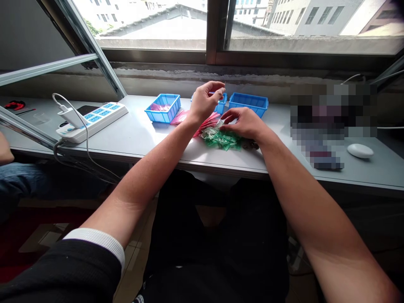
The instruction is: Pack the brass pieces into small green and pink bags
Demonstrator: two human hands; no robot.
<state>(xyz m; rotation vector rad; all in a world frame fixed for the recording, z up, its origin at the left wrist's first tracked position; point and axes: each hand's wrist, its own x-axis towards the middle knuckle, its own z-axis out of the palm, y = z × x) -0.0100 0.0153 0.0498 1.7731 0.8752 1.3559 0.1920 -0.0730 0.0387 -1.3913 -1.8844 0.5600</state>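
My left hand (206, 100) is raised over the middle blue bin (222, 103), which it partly hides. Its thumb and fingers come together in a pinch, and anything between them is too small to make out. Lower and to the right, my right hand (244, 122) reaches over a heap of green plastic packets (224, 139), its bent thumb and forefinger a little apart at the heap's edge. Red and pink packets (208, 123) lie against the heap on the left. Some small dark pieces (252, 145) show below my right wrist.
At the back, a left blue bin (162, 108) holds pink packets, and a right blue bin (248, 103) stands beside the middle one. A power strip (94, 120) with a plugged-in charger lies left. A white mouse (360, 150) and a blurred-out area are right. Another person's arm (4, 149) shows far left.
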